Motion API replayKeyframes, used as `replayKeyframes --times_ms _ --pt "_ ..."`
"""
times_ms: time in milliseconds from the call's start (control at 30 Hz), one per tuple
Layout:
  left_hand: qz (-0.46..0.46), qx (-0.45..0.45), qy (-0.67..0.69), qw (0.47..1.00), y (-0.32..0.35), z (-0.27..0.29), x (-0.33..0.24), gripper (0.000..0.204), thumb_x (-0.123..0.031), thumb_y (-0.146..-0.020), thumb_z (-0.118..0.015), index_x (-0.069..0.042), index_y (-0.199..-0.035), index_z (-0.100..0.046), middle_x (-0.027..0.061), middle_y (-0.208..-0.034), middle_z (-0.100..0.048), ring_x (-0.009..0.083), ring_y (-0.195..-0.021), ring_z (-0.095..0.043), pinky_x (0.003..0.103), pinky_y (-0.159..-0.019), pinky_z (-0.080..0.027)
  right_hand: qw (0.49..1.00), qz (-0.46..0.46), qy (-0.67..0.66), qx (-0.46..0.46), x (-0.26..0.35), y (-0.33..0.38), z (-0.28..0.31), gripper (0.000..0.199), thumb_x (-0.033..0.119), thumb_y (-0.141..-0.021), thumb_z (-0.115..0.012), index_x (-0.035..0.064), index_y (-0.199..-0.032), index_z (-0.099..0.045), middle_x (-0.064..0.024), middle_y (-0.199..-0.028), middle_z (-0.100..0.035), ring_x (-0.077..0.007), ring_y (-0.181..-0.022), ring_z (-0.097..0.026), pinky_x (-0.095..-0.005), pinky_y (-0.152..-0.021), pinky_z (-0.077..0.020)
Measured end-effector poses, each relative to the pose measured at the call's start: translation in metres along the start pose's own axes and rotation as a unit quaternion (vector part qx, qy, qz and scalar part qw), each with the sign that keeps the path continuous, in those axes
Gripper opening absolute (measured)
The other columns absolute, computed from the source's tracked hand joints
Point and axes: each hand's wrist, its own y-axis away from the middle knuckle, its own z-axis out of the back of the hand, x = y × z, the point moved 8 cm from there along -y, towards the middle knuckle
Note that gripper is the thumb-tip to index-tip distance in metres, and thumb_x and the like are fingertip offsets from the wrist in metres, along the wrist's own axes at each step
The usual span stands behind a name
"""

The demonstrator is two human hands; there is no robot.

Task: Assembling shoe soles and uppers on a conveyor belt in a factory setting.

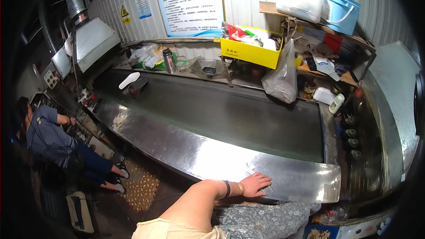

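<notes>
My left hand (256,185) reaches in from below, with a bracelet at the wrist and a dark band further up the arm. It lies palm down on the shiny metal ledge (301,179) along the near side of a conveyor, fingers stretched out. Beside the fingertips is a thin shiny object (269,188), mostly covered, whose kind I cannot make out. Just beyond the hand lies a small pale item (250,168), too small to name. On the dark belt (212,110), far left, sit a white insole-shaped piece (129,80) and a dark shoe-like piece (137,87). My right hand does not show.
Behind the belt stand a flask (168,61), a yellow box (250,53) of supplies and a hanging plastic bag (283,77). A blue bucket (343,11) sits on the upper shelf, a white bottle (336,104) at right. Another person (57,137) stands at left.
</notes>
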Motion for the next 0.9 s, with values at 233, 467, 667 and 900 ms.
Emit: replayKeyframes --times_ms 233,467,667,900 --pt "0.016 -0.006 -0.013 1.000 0.009 0.001 0.004 0.057 -0.042 -0.094 -0.053 -0.003 -0.136 -0.049 0.0159 -0.145 -0.047 0.0313 -0.134 -0.042 0.044 -0.111 -0.032 0.999 -0.043 0.011 -0.008 -0.044 0.007 0.018 0.022 0.030 -0.087 -0.061 0.0117 -0.088 -0.074 -0.0121 -0.087 -0.072 -0.0330 -0.077 -0.069 -0.0462 -0.069 -0.0552" --pt "0.008 -0.004 -0.025 1.000 -0.001 0.001 0.000 0.057 -0.043 -0.094 -0.053 -0.004 -0.136 -0.050 0.0152 -0.144 -0.048 0.0314 -0.134 -0.043 0.044 -0.110 -0.032 0.994 -0.097 0.020 -0.036 -0.099 0.023 0.049 0.022 0.030 -0.086 -0.062 0.0116 -0.086 -0.074 -0.0122 -0.086 -0.072 -0.0331 -0.077 -0.069 -0.0460 -0.069 -0.0551" --pt "0.014 0.008 -0.025 1.000 -0.009 -0.002 -0.002 0.056 -0.045 -0.095 -0.051 -0.007 -0.135 -0.051 0.0134 -0.144 -0.049 0.0310 -0.134 -0.043 0.044 -0.109 -0.033 0.987 -0.140 0.030 -0.073 -0.145 0.043 0.078 0.021 0.030 -0.086 -0.063 0.0115 -0.085 -0.074 -0.0123 -0.085 -0.071 -0.0332 -0.076 -0.069 -0.0458 -0.069 -0.0550" --pt "0.024 0.021 -0.057 0.998 -0.001 -0.006 -0.004 0.056 -0.048 -0.096 -0.049 -0.009 -0.136 -0.053 0.0116 -0.145 -0.049 0.0299 -0.135 -0.043 0.044 -0.111 -0.032 0.983 -0.158 0.021 -0.090 -0.179 0.052 0.093 0.021 0.030 -0.085 -0.064 0.0115 -0.084 -0.074 -0.0125 -0.084 -0.071 -0.0333 -0.076 -0.069 -0.0456 -0.069 -0.0549"
